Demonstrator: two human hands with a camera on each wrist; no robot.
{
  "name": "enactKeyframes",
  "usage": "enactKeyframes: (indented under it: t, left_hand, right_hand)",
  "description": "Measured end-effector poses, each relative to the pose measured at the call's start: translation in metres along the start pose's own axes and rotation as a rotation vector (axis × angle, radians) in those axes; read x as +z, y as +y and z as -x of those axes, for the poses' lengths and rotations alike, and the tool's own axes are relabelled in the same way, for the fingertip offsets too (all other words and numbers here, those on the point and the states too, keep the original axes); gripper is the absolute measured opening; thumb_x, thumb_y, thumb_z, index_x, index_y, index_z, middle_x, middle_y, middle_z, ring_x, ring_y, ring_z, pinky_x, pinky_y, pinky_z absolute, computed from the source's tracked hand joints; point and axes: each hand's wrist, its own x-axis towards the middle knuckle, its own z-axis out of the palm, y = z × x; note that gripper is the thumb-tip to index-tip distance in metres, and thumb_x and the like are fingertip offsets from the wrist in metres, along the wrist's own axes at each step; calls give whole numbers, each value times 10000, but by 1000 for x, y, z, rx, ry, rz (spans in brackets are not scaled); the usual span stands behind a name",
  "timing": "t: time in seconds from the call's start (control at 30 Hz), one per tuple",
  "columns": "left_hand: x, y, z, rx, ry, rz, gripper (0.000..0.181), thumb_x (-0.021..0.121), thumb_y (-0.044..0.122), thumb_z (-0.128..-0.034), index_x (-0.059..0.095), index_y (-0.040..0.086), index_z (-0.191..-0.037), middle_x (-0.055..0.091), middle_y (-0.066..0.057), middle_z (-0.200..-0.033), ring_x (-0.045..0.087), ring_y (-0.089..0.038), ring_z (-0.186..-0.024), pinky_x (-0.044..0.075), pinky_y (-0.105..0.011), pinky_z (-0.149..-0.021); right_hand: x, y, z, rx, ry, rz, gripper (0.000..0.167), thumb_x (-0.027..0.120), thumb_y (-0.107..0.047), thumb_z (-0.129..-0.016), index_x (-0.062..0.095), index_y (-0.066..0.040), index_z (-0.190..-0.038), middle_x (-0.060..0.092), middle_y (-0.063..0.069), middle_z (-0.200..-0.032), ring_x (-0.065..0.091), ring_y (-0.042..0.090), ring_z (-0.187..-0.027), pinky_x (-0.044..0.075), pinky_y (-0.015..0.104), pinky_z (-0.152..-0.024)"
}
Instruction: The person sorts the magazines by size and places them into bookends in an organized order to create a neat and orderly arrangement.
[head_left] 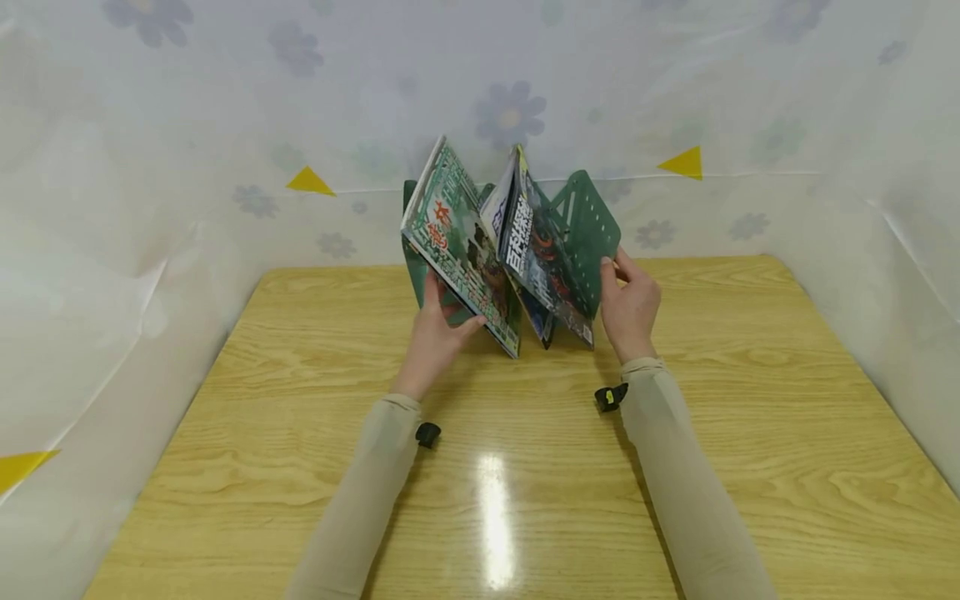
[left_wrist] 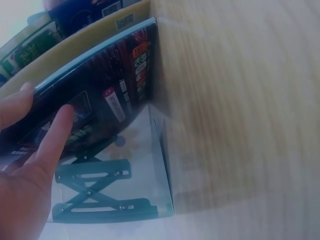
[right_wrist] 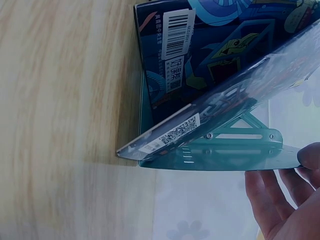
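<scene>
A green expandable bookend (head_left: 600,237) stands on the table with several magazines leaning between its perforated end plates. My left hand (head_left: 431,346) grips the leftmost magazine (head_left: 461,246), which has a green cover with red characters. Its thumb is at the near edge, while a finger (left_wrist: 56,137) lies against the dark back cover. With the thumb on the inner face and fingers outside, my right hand (head_left: 632,308) pinches the right end plate. Beside that plate leans a dark magazine (head_left: 543,258) with white characters. Crossing scissor bars (left_wrist: 92,192) link the plates.
The wooden table (head_left: 495,417) extends toward me and to both sides. Behind the bookend hangs a pale flower-print sheet (head_left: 420,83) bearing yellow triangles (head_left: 682,163). Similar sheeting (head_left: 97,250) borders the table's left side.
</scene>
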Motion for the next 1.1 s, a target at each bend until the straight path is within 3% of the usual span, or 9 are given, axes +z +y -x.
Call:
enactKeyframes:
  t: [0.5, 0.8, 1.1]
  left_hand:
    - [-5, -5, 0, 16, 4, -24, 1046, 786, 175, -862, 27, 130, -1581, 424, -198, -1461, 613, -342, -1122, 535, -349, -890]
    - [-7, -9, 0, 10, 2, -7, 962, 799, 159, -849, 139, 130, -1547, 481, -192, -1386, 617, -333, -1102, 540, -344, -876]
    - [-9, -10, -1, 11, -12, -10, 989, 805, 140, -839, 126, 155, -1557, 505, -200, -1370, 627, -337, -1087, 535, -359, -888]
  right_hand:
    - [1, 0, -2, -9, 25, 20, 330, 550, -318, -1023, 614, -262, -1342, 682, 32, -1206, 665, 235, -1014, 449, 215, -623]
    - [2, 0, -1, -11, 10, 20, 347, 550, -316, -1024, 590, -250, -1363, 663, 33, -1245, 658, 233, -1025, 525, 389, -725]
    - [3, -1, -1, -6, 11, 16, 354, 557, -329, -1019, 605, -246, -1360, 643, 23, -1285, 654, 228, -1034, 542, 449, -756]
